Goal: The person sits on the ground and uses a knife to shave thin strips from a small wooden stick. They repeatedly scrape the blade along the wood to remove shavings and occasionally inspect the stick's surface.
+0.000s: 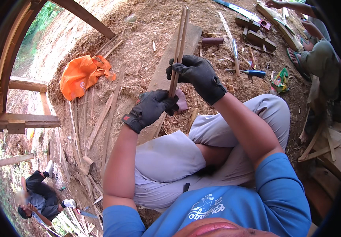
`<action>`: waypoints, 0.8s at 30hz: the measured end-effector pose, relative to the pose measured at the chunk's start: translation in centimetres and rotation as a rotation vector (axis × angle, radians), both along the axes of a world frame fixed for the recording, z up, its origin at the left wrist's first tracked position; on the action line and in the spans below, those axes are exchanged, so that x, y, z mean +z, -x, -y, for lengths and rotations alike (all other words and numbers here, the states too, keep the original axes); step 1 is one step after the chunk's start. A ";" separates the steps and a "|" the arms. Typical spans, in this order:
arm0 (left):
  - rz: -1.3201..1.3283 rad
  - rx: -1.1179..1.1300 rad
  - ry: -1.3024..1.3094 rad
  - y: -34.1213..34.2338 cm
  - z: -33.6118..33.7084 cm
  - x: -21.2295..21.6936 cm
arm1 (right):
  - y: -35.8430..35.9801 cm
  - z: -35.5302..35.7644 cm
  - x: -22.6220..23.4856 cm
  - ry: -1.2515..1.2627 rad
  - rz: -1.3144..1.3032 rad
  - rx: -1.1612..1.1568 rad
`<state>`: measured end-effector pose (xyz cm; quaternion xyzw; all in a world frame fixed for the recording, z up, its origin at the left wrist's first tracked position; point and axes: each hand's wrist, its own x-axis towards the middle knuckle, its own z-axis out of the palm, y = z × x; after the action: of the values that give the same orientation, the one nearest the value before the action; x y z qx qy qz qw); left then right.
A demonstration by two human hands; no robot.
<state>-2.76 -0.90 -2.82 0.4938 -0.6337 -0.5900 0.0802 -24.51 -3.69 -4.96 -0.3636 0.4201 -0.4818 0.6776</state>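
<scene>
Two thin brown wooden strips, side by side, stand up from my hands and lean slightly right. My left hand, in a black glove, is closed round their lower end. Higher up, my right hand, gloved the same way, grips them between thumb and fingers. Under and beyond the hands a wide plank lies on the ground. A mauve piece of cloth or sandpaper, partly hidden, rests beside my left fingertips. My crossed legs in grey trousers are just below.
Wooden hand planes, a blue-handled tool and a saw lie right among shavings. An orange bag and loose strips lie left. One person sits right; another sits lower left, near a timber frame.
</scene>
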 end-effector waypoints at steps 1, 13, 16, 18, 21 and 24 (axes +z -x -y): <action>-0.032 0.007 0.014 0.0 -0.1 0.2 | 0.1 0.0 -0.1 -0.002 0.038 -0.004; -0.392 0.393 -0.011 -2.5 0.6 0.4 | 1.6 0.9 -0.3 -0.013 0.196 -0.047; -0.407 0.407 -0.044 -2.3 0.4 0.5 | 1.6 0.9 -0.4 0.001 0.200 -0.038; -0.325 0.340 -0.043 -1.8 0.3 0.6 | 1.5 0.8 -0.6 0.002 0.199 -0.035; -0.281 0.258 -0.059 -1.2 0.2 0.3 | 1.2 0.7 -0.7 -0.013 0.185 -0.038; -0.207 0.202 -0.054 -0.7 0.2 0.1 | 1.1 0.6 -0.8 -0.012 0.177 -0.023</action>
<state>-2.08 -1.06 -2.76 0.4937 -0.5529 -0.6436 0.1906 -25.62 -4.32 -5.74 -0.3106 0.3656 -0.5174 0.7086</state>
